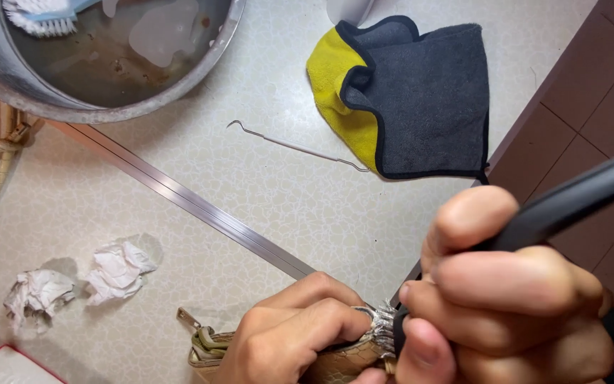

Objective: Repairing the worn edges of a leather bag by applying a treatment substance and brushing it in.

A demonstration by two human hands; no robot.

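Near edge: our left hand (289,334) pinches a tan textured bag (342,363) with silver trim; our right hand (506,299) grips a dark slender tool (577,199), possibly a brush.

The left hand (289,334) grips a small tan, scaly-textured leather bag (342,363) with a silvery metal fitting, while the right hand (513,306), just right of the bag, holds a dark grey tool handle (570,203) with its tip against that fitting. Above the bag, a thin bent wire hook (293,146) lies beside a yellow-and-grey microfibre cloth (413,99); further up-left sits a round metal basin (108,107) of murky water holding a white-bristled brush (40,21). Left of the bag lie two crumpled white tissues (79,281), and a straight metal strip (193,203) runs diagonally across the pale speckled floor.
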